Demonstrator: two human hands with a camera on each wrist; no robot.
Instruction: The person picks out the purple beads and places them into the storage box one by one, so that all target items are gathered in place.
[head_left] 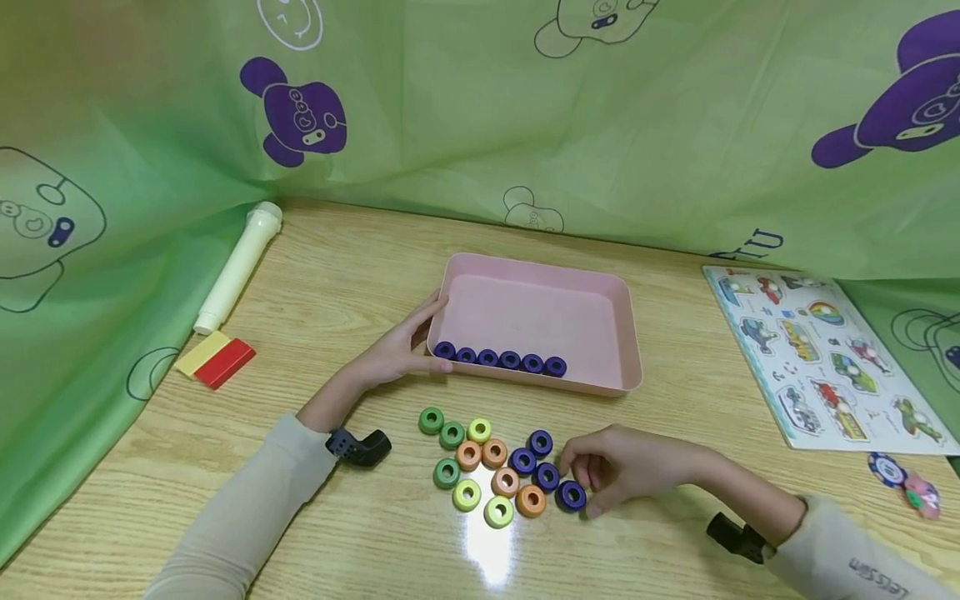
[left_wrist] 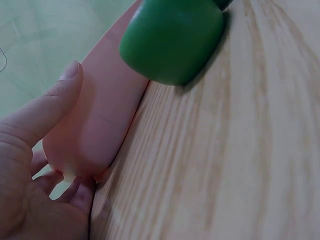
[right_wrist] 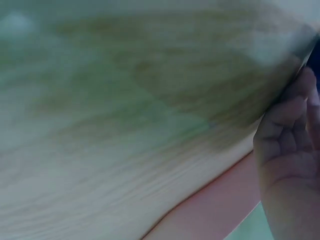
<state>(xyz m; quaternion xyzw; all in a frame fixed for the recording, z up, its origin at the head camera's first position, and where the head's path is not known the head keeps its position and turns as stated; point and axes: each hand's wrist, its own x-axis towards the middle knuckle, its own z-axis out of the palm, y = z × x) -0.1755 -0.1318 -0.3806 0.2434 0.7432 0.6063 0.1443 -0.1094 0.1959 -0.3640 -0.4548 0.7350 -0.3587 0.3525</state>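
Note:
A pink tray [head_left: 536, 310] lies on the table, with several dark blue rings [head_left: 510, 360] in a row along its front wall. My left hand [head_left: 401, 350] grips the tray's front left corner, thumb at the front wall and fingers round the left side; the left wrist view shows this hold close up. My right hand [head_left: 633, 462] pinches a dark blue ring [head_left: 572, 496] at the right end of a loose group, thumb on its right and fingertip at its back. In the right wrist view a dark blue piece [right_wrist: 315, 62] shows at the fingertips, mostly cut off.
Green rings [head_left: 446, 473], yellow rings [head_left: 467, 495], orange rings [head_left: 531, 501] and other blue rings [head_left: 522, 462] lie before the tray. A white stick [head_left: 238, 271] and a yellow-red piece [head_left: 216, 358] lie left. At right are a picture board [head_left: 832, 358] and small trinkets [head_left: 888, 470].

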